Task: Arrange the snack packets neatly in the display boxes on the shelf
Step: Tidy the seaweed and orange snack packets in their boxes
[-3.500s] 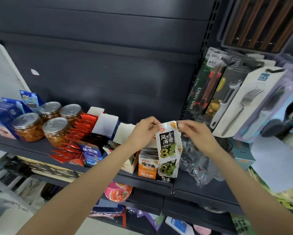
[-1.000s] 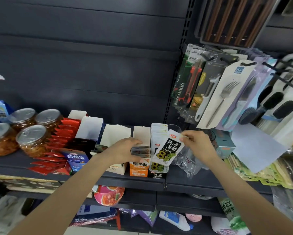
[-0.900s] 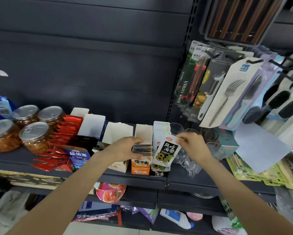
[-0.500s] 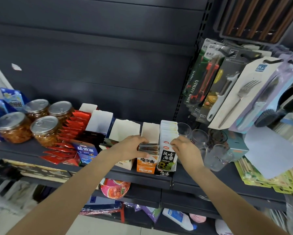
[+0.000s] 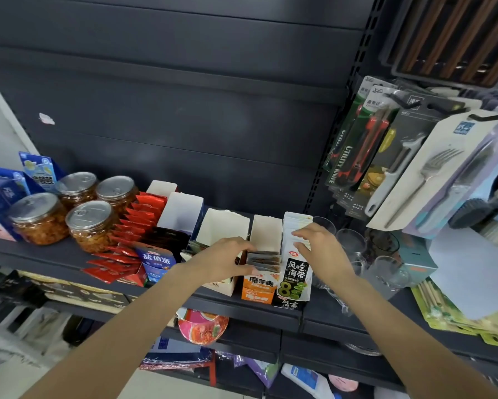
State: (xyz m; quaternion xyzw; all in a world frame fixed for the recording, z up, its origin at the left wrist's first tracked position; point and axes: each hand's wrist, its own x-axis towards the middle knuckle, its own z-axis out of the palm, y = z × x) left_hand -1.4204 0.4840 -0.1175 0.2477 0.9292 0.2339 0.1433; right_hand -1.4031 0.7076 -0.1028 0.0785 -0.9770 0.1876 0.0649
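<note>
A black-and-white seaweed display box (image 5: 295, 280) stands on the dark shelf (image 5: 342, 315), filled with a row of white packets (image 5: 297, 221). My right hand (image 5: 318, 250) lies over it with its fingers spread on the packet tops. Left of it is an orange display box (image 5: 257, 289) holding grey packets (image 5: 266, 260). My left hand (image 5: 221, 260) rests over the neighbouring beige box (image 5: 224, 226), its fingertips touching the left end of the grey packets. Neither hand carries a packet.
Further left are a blue display box (image 5: 157, 262), spilling red packets (image 5: 132, 223) and jars (image 5: 90, 223). Clear drinking glasses (image 5: 354, 243) stand right beside my right hand. Carded knives and forks (image 5: 426, 174) hang at the right. A lower shelf holds more goods.
My right hand has pushed the seaweed packet down into the front of its box, let go and moved onto the packet tops. The left hand has stayed at the grey packets.
</note>
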